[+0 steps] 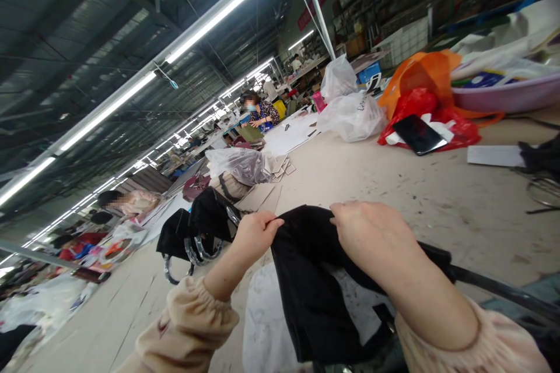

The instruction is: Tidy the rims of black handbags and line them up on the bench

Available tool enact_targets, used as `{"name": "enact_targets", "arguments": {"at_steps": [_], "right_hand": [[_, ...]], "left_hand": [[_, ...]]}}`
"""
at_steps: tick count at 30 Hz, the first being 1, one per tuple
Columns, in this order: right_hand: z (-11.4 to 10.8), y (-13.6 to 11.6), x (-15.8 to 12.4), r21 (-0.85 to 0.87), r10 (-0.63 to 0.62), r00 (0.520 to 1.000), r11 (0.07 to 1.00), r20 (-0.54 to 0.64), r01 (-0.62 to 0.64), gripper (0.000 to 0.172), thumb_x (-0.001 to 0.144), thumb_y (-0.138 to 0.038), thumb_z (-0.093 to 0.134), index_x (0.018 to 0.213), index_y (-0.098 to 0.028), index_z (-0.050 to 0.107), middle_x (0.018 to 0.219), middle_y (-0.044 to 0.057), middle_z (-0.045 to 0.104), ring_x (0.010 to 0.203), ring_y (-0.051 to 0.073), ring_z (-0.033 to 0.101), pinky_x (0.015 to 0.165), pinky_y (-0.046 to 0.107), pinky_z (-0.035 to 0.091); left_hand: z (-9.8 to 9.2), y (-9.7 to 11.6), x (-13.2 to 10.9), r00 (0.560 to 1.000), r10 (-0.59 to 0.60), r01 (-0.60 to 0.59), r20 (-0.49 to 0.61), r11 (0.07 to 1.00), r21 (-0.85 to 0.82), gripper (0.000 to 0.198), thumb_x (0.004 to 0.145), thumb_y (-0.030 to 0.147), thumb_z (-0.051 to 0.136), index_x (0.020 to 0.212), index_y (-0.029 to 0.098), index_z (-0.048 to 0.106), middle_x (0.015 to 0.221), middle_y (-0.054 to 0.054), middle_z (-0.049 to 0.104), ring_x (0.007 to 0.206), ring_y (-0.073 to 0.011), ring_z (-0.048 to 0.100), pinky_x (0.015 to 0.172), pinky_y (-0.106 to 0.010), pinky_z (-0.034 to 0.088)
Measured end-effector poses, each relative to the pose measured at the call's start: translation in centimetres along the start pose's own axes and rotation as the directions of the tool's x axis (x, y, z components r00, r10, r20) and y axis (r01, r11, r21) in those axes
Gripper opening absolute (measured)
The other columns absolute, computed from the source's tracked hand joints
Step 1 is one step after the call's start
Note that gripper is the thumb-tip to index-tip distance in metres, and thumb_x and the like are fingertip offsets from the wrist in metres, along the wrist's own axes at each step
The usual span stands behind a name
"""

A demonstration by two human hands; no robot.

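Note:
A piece of black fabric [308, 280] hangs from both my hands over the near edge of a long beige worktable [394, 186]. My left hand [254, 236] is closed, pinching the fabric's upper left edge. My right hand [371, 239] is closed over the fabric's top right edge, knuckles up. Both wrists wear pale pink elastic cuffs. To the left of my left hand lies a heap of black bags with clear ring handles [196, 233].
A dark phone [417, 134] rests on red and orange plastic bags [420, 93]. White plastic bags [350, 113], a clear bag [238, 164], card pieces [277, 164], a pink basin [507, 96] and white paper [494, 155] lie on the table. Other people sit working farther along.

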State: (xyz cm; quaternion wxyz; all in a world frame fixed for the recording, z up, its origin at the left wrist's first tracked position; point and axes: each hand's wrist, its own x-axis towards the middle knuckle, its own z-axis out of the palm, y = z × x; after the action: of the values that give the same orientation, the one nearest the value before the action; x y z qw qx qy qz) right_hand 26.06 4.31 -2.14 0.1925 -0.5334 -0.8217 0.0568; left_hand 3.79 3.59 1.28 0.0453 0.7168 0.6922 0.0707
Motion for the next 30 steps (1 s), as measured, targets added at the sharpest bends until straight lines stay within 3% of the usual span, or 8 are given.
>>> {"name": "enact_targets", "arguments": {"at_steps": [2,5,7,10,14,18,26,30], "right_hand": [[-0.2,0.0,0.0,0.007,0.015,1.000,1.000,0.027,-0.015,0.019,0.087,-0.020,0.048,0.080,-0.018,0.065,0.078,0.011,0.070,0.070,0.024,0.065,0.060,0.032,0.038],[-0.3,0.2,0.1,0.020,0.031,0.999,0.999,0.033,-0.032,0.019,0.087,-0.021,0.048,0.079,-0.018,0.066,0.079,0.010,0.070,0.072,0.024,0.066,0.060,0.032,0.038],[-0.2,0.3,0.2,0.027,0.031,0.999,0.999,0.023,-0.032,0.019,0.087,-0.023,0.049,0.080,-0.017,0.065,0.078,0.011,0.070,0.072,0.024,0.065,0.060,0.031,0.037],[0.0,0.4,0.3,0.020,0.029,1.000,0.999,0.013,-0.029,0.018,0.087,-0.023,0.049,0.080,-0.017,0.065,0.078,0.010,0.070,0.071,0.023,0.065,0.059,0.031,0.037],[0.2,0.3,0.2,0.010,0.013,1.000,1.000,0.009,-0.013,0.019,0.087,-0.023,0.049,0.079,-0.018,0.065,0.076,0.009,0.069,0.069,0.023,0.065,0.058,0.032,0.036],[0.5,0.2,0.0,0.004,-0.009,0.999,1.000,-0.032,0.009,0.019,0.089,-0.024,0.047,0.081,-0.019,0.064,0.076,0.009,0.068,0.066,0.022,0.064,0.058,0.032,0.037],[0.6,0.1,-0.2,0.001,-0.008,0.999,1.000,-0.053,0.008,0.019,0.088,-0.024,0.048,0.079,-0.018,0.063,0.074,0.009,0.068,0.066,0.023,0.064,0.058,0.031,0.036],[0.5,0.1,-0.1,0.001,-0.004,0.999,1.000,-0.051,0.004,0.019,0.088,-0.024,0.049,0.077,-0.017,0.064,0.073,0.009,0.068,0.066,0.022,0.064,0.057,0.031,0.035]], "left_hand": [[-0.1,-0.4,-0.2,0.995,-0.048,0.067,0.084,0.968,-0.241,0.040,0.084,0.047,0.047,0.062,0.016,0.057,0.058,0.001,0.052,0.061,-0.0140,0.049,0.060,-0.025,0.037],[-0.4,-1.0,-0.6,0.967,-0.047,0.194,0.249,0.769,-0.610,0.050,0.087,0.054,0.039,0.072,0.012,0.063,0.065,-0.003,0.059,0.065,-0.0163,0.054,0.070,-0.029,0.045],[-0.5,-1.2,-0.8,0.955,-0.008,0.225,0.296,0.667,-0.710,0.055,0.088,0.055,0.035,0.078,0.010,0.065,0.070,-0.006,0.062,0.068,-0.0175,0.057,0.075,-0.031,0.046],[-0.8,-1.2,-0.8,0.973,-0.016,0.155,0.230,0.782,-0.603,0.048,0.085,0.053,0.043,0.077,0.012,0.066,0.070,-0.004,0.062,0.070,-0.0176,0.057,0.072,-0.029,0.045],[-0.7,-0.4,-0.4,0.996,-0.020,0.040,0.088,0.973,-0.227,0.035,0.080,0.045,0.052,0.066,0.015,0.063,0.060,0.001,0.054,0.062,-0.0136,0.049,0.059,-0.023,0.037],[-0.4,0.1,0.1,0.999,-0.027,0.028,0.025,0.999,-0.032,0.034,0.081,0.039,0.051,0.055,0.016,0.053,0.052,0.004,0.042,0.054,-0.0107,0.041,0.053,-0.023,0.029],[0.0,-0.2,0.2,1.000,0.012,-0.011,-0.011,1.000,0.026,0.028,0.082,0.034,0.050,0.061,0.017,0.055,0.057,0.003,0.050,0.058,-0.0117,0.046,0.057,-0.023,0.031],[-0.3,0.2,0.4,0.997,0.026,-0.025,0.073,0.999,-0.025,0.030,0.083,0.037,0.049,0.062,0.016,0.057,0.056,0.003,0.048,0.056,-0.0118,0.044,0.054,-0.023,0.031]]}}
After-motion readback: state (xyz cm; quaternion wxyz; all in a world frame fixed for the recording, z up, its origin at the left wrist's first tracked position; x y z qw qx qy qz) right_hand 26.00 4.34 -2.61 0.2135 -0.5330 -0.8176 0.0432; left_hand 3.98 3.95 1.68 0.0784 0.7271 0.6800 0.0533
